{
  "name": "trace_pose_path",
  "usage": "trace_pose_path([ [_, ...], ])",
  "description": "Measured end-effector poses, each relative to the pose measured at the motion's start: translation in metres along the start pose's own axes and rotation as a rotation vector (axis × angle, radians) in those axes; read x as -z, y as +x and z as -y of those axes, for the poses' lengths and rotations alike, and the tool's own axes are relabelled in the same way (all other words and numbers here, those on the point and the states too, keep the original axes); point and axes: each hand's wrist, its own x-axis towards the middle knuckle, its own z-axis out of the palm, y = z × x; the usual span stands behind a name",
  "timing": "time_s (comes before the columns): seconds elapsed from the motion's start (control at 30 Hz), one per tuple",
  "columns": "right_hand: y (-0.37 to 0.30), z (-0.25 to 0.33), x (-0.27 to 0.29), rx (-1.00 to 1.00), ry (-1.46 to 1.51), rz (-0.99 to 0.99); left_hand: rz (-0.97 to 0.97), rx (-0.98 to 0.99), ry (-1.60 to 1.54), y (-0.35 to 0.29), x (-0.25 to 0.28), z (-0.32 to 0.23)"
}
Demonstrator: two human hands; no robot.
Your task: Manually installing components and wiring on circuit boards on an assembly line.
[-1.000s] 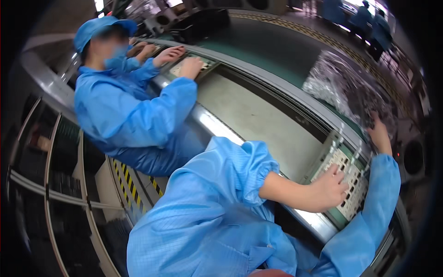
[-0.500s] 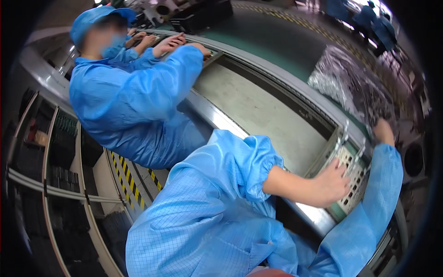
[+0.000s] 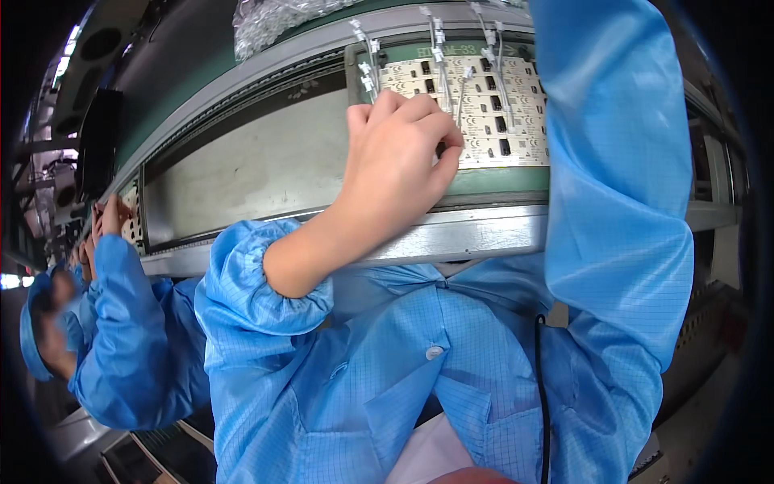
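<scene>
In the head view, the person's bare left hand (image 3: 403, 153) lay at 12 o'clock, back upward, over the near left part of a white rectangular panel of circuit boards (image 3: 524, 101) at 1 o'clock. Its fingers were bent and drawn narrow, the thumb close to the index finger; whether it pinched anything could not be told. The panel bore small black rectangular components (image 3: 505, 148) and sat in a flat green tray (image 3: 508, 179). Thin white wires with white plastic connectors (image 3: 439, 50) ran over the panel and past the tray's far edge. A loose blue sleeve (image 3: 621, 145) at 2 o'clock covered the panel's right side and ran out at the upper edge, the right hand out of sight. The long grey metal-edged bench (image 3: 258, 165) stretched toward 9 o'clock, with crumpled clear plastic (image 3: 282, 20) beyond it at 11 o'clock. At 8 o'clock a co-worker in blue (image 3: 129, 347) leaned in, one hand (image 3: 115, 216) beside another pale panel (image 3: 133, 202).
</scene>
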Motion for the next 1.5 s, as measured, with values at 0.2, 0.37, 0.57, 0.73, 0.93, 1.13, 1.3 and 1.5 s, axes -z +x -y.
trace_pose_path([
  [0.2,-0.058,-0.017,0.056,-0.077,0.088,0.082,0.001,-0.051,0.076,-0.007,0.008,-0.002],
  [0.37,-0.087,-0.068,0.100,-0.223,0.202,0.116,-0.025,-0.117,0.197,-0.006,0.006,-0.001],
  [0.57,-0.107,-0.075,0.101,-0.308,0.219,0.098,-0.137,-0.224,0.332,-0.009,0.008,-0.001],
  [0.73,-0.119,-0.056,0.108,-0.143,0.142,0.069,-0.284,-0.303,0.382,-0.005,0.012,-0.013],
  [0.93,-0.124,-0.052,0.097,-0.147,0.057,0.028,-0.096,-0.200,0.327,-0.009,0.005,-0.012],
  [1.13,-0.127,-0.061,0.099,-0.038,-0.108,0.072,-0.125,-0.215,0.373,-0.011,0.006,-0.011],
  [1.3,-0.131,-0.060,0.098,0.044,-0.126,0.067,-0.125,-0.221,0.378,-0.012,0.004,-0.012],
  [1.5,-0.141,-0.055,0.100,0.093,-0.125,0.051,-0.136,-0.266,0.435,-0.013,0.001,-0.014],
])
